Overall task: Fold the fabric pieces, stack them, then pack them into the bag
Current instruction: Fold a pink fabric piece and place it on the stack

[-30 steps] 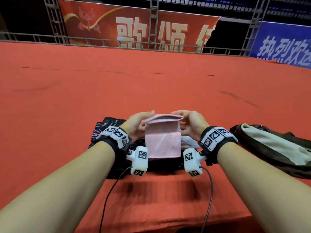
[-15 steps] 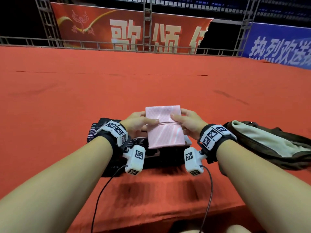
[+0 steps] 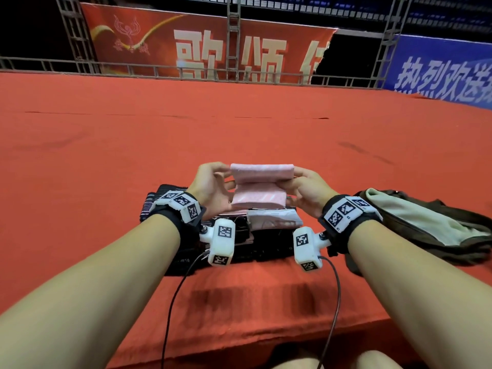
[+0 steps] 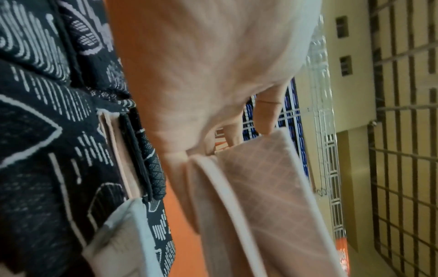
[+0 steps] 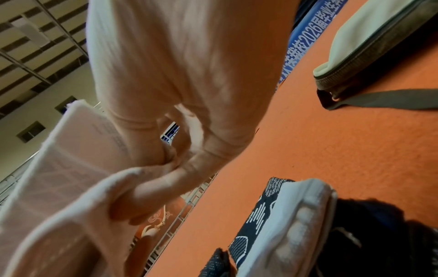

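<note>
A pink patterned cloth (image 3: 259,186) is held folded between both hands above a stack of folded fabric (image 3: 239,235). My left hand (image 3: 213,187) pinches its left edge and my right hand (image 3: 303,186) pinches its right edge. The cloth's top part bends over toward me. The stack holds dark pieces with white patterns (image 4: 47,131) and a white-and-pink piece (image 3: 274,219). In the wrist views the pink cloth (image 4: 260,187) (image 5: 66,168) sits between thumb and fingers. An olive bag (image 3: 426,225) with a pale lining lies open at the right.
Everything rests on a wide red-covered platform (image 3: 239,129) whose front edge runs just below my forearms. A metal railing and red and blue banners (image 3: 213,49) stand far behind. Cables hang from the wrist cameras. The bag's strap (image 5: 391,101) lies on the red cloth.
The pink cloth stood upright and flat half a second ago; its top is now bent over into another fold. Both hands have moved slightly up and apart along its edges.
</note>
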